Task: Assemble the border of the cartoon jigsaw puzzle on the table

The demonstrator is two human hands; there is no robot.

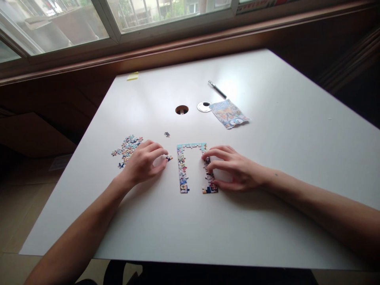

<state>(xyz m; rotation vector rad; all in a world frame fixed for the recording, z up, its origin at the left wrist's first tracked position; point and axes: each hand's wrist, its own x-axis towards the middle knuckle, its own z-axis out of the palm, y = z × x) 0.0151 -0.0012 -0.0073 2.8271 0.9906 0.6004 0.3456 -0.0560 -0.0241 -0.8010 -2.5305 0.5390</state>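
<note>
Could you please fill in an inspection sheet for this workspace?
Surface: white tabletop with a round hole in it.
Job's things: partly assembled puzzle, near side open; pile of loose pieces to its left; single piece lying apart.
Clutter: pen, printed packet, round cover and yellow slip.
Grippers: bare hands; left hand has thumb and finger at a small piece, grip unclear; right hand has fingers spread at the puzzle's right side.
Cables: nothing seen.
Surroundings: window beyond the table; tiled floor at left.

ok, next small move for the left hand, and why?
Probably try the piece at the left hand against the puzzle border: its near side has a gap, and the right hand is on its right side.
</note>
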